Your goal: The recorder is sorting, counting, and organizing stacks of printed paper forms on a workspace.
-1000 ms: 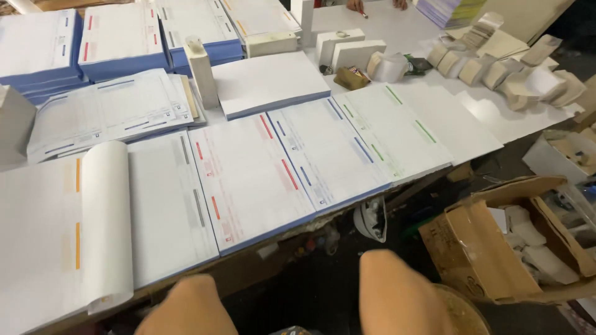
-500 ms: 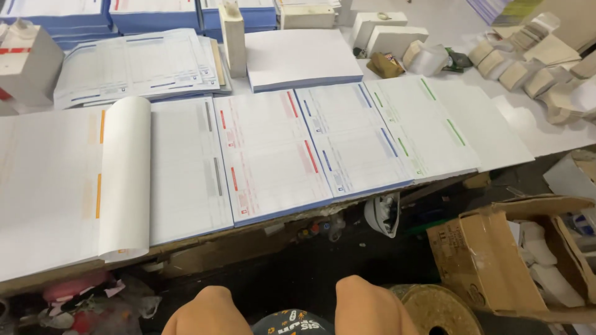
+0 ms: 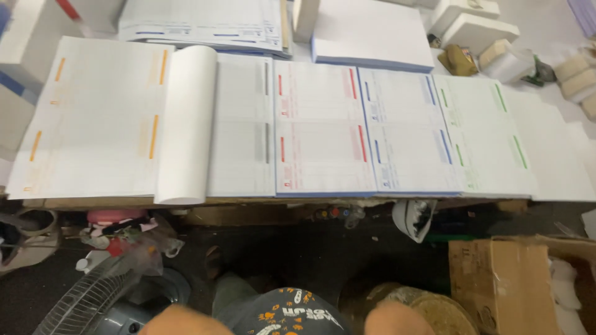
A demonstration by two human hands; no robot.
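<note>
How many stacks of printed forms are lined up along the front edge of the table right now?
5. From left: the orange-marked stack with a curled sheet, the grey-marked stack, the red-marked stack, the blue-marked stack, the green-marked stack. A plain white sheet further right may be another.

Paper stacks side by side along table edge; cardboard box below right, fan below left.

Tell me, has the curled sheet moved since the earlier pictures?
No. The curled sheet still lies between the orange-marked stack and the grey-marked stack; only the camera shifted.
</note>
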